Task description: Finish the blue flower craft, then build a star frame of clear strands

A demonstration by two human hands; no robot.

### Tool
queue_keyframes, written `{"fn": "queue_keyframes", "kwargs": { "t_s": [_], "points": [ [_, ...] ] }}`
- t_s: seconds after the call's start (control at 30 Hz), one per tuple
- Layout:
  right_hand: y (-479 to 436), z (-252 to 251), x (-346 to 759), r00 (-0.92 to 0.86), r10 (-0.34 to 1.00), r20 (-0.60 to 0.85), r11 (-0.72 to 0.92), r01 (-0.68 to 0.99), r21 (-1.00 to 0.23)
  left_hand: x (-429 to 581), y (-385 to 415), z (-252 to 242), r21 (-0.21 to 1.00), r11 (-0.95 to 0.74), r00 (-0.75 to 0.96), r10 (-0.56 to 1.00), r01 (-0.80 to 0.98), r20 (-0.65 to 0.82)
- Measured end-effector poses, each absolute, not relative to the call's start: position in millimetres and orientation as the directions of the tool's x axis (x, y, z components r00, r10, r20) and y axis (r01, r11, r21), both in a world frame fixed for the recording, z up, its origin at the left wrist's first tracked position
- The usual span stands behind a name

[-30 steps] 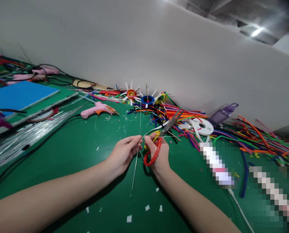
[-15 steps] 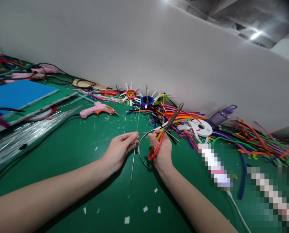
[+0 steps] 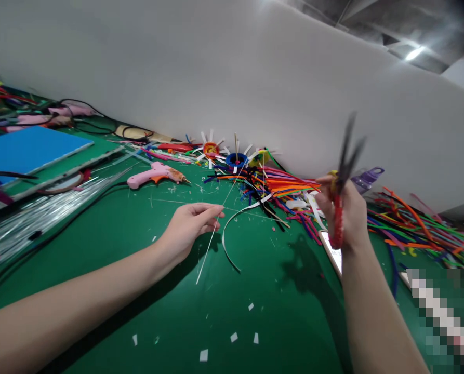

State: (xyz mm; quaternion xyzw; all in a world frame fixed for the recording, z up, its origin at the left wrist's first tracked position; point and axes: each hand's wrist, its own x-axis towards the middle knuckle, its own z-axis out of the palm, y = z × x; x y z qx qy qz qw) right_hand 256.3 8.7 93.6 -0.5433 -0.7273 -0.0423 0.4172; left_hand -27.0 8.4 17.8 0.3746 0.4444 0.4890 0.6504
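Between its thumb and fingertips, my left hand [image 3: 193, 228] pinches a thin pale strand [image 3: 206, 259], which runs down toward me and up toward the blue ring. Raised at the right, my right hand [image 3: 350, 213] is wrapped round a pair of scissors [image 3: 343, 182] with red and yellow handles. The blades are slightly apart and point upward, blurred by motion. Between the hands a narrow white ribbon [image 3: 224, 239] curves over the green table. Beyond them are a blue ring [image 3: 232, 160] and an orange ring [image 3: 211, 150], each with white strips sticking out.
A pink glue gun [image 3: 157, 175] lies at the left, near silvery strips [image 3: 60, 208] and a blue board [image 3: 32, 148]. Coloured pipe cleaners [image 3: 286, 186] are heaped along the wall. A phone [image 3: 335, 257] and a purple bottle [image 3: 368, 179] are behind my right hand. White scraps [image 3: 203, 355] lie in front.
My right hand has moved up and right with the scissors, away from my left hand. My left hand has stayed nearly in place; the strand it pinches has tilted.
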Motion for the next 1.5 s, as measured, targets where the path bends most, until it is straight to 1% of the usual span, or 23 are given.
{"fn": "queue_keyframes", "kwargs": {
  "t_s": [0.07, 0.13, 0.17, 0.2, 0.3, 0.37, 0.5, 0.6, 0.7, 0.77, 0.87, 0.93, 1.0, 1.07, 1.1, 1.13, 1.17, 1.2, 1.27, 1.37, 1.43, 1.5],
  "points": [
    [4.3, 98.3, 255.8, -0.241, 0.713, 0.659, 0.422, 0.898, -0.128, -25.8, 5.5, 24.4, 0.947, 0.196, 0.138, 0.977, -0.256, -0.165],
    [1.9, 100.0, 253.8, -0.394, 0.652, 0.647, 0.435, 0.894, 0.106, -24.0, 2.3, 31.9, 0.968, 0.150, 0.154, 0.981, -0.202, -0.120],
    [1.0, 100.3, 252.9, -0.451, 0.627, 0.635, 0.446, 0.876, 0.183, -23.3, 0.7, 35.4, 0.976, 0.124, 0.160, 0.983, -0.178, -0.096],
    [0.2, 100.5, 252.1, -0.493, 0.608, 0.622, 0.460, 0.857, 0.231, -22.8, -0.7, 38.6, 0.983, 0.101, 0.162, 0.984, -0.155, -0.076],
    [-3.2, 102.2, 250.6, -0.565, 0.570, 0.597, 0.505, 0.814, 0.289, -23.4, -3.3, 44.7, 0.992, 0.059, 0.169, 0.985, -0.112, -0.040],
    [-6.0, 103.9, 249.8, -0.585, 0.547, 0.599, 0.514, 0.799, 0.311, -25.4, -3.0, 46.0, 0.992, 0.071, 0.195, 0.979, -0.102, -0.050],
    [-8.7, 104.8, 247.9, -0.605, 0.550, 0.576, 0.489, 0.792, 0.365, -30.8, 1.4, 47.3, 0.978, 0.154, 0.265, 0.958, -0.141, -0.113],
    [-7.4, 102.5, 247.7, -0.607, 0.569, 0.556, 0.469, 0.794, 0.386, -33.4, 4.8, 50.7, 0.941, 0.267, 0.308, 0.931, -0.209, -0.196],
    [-5.5, 100.2, 248.7, -0.605, 0.582, 0.543, 0.463, 0.796, 0.391, -33.8, 6.7, 53.3, 0.878, 0.398, 0.357, 0.887, -0.265, -0.294],
    [-4.9, 99.7, 249.4, -0.601, 0.594, 0.534, 0.461, 0.799, 0.387, -33.5, 7.3, 53.0, 0.851, 0.447, 0.375, 0.865, -0.275, -0.333],
    [-5.0, 100.3, 249.9, -0.592, 0.612, 0.524, 0.460, 0.806, 0.373, -33.0, 7.8, 50.3, 0.843, 0.462, 0.374, 0.859, -0.275, -0.349],
    [-5.4, 101.3, 249.3, -0.561, 0.627, 0.540, 0.448, 0.827, 0.338, -32.9, 8.2, 48.4, 0.844, 0.457, 0.363, 0.864, -0.279, -0.348],
    [-6.2, 102.8, 247.3, -0.452, 0.637, 0.625, 0.388, 0.888, 0.247, -32.8, 8.8, 47.0, 0.846, 0.445, 0.339, 0.876, -0.293, -0.343],
    [-7.8, 105.1, 243.2, -0.249, 0.630, 0.736, 0.281, 0.956, 0.082, -32.8, 9.4, 46.1, 0.851, 0.415, 0.298, 0.898, -0.322, -0.324],
    [-8.9, 106.5, 240.1, -0.145, 0.625, 0.767, 0.233, 0.972, -0.006, -32.7, 9.8, 45.7, 0.853, 0.395, 0.273, 0.910, -0.341, -0.312],
    [-10.2, 107.9, 236.3, -0.066, 0.629, 0.774, 0.201, 0.976, -0.080, -32.5, 10.1, 45.3, 0.853, 0.375, 0.245, 0.922, -0.362, -0.301],
    [-11.7, 109.1, 231.9, -0.023, 0.649, 0.761, 0.184, 0.975, -0.128, -32.3, 10.5, 44.8, 0.851, 0.357, 0.217, 0.931, -0.385, -0.292],
    [-13.1, 109.7, 227.0, -0.017, 0.679, 0.734, 0.183, 0.972, -0.147, -32.0, 10.8, 44.5, 0.847, 0.341, 0.190, 0.939, -0.408, -0.286],
    [-15.6, 108.6, 216.5, -0.060, 0.731, 0.679, 0.206, 0.969, -0.136, -31.5, 11.1, 44.2, 0.836, 0.313, 0.150, 0.950, -0.450, -0.275],
    [-16.2, 100.1, 202.9, -0.094, 0.751, 0.654, 0.224, 0.967, -0.118, -31.4, 10.6, 45.8, 0.819, 0.276, 0.133, 0.961, -0.503, -0.242],
    [-14.4, 92.2, 198.0, -0.067, 0.769, 0.636, 0.216, 0.963, -0.160, -31.8, 9.4, 48.4, 0.805, 0.260, 0.140, 0.966, -0.534, -0.219],
    [-11.5, 85.1, 196.8, -0.037, 0.796, 0.604, 0.224, 0.945, -0.237, -32.2, 7.7, 51.5, 0.789, 0.250, 0.159, 0.968, -0.562, -0.194]
  ]
}}
